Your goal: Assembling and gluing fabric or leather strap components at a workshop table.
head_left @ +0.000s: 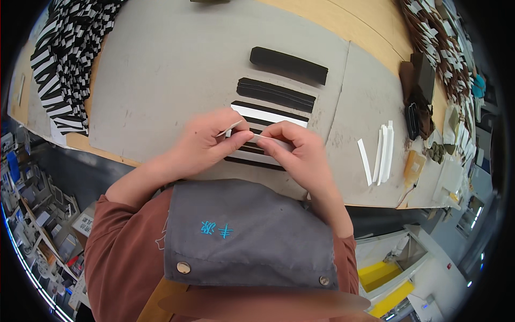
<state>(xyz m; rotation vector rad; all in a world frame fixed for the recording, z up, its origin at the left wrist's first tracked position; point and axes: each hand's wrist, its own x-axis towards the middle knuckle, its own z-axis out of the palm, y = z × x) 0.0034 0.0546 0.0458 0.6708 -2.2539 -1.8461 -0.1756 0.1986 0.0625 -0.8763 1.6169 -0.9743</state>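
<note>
Grey apron bib (252,241) with two metal snaps and blue stitching lies closest, below both hands and between rust-brown sleeves (120,231). Just above it, the left hand (206,135) and right hand (300,150) nearly meet over the table's grey cover (161,70), each pinching a narrow white strip (259,138) between thumb and fingers; the strip shows at the small gap between the thumb tips. A pale end also stands up from the left hand, though whether it belongs to the same strip cannot be told. Directly beneath the hands lie black pieces with white bands (271,115), partly hidden. Beyond them rest a creased black piece (276,95) and, farther out, a smooth black piece (288,66). Well right of the right hand lie white strips (384,153). Far left of the left hand, black-and-white pieces (67,64) are heaped.
</note>
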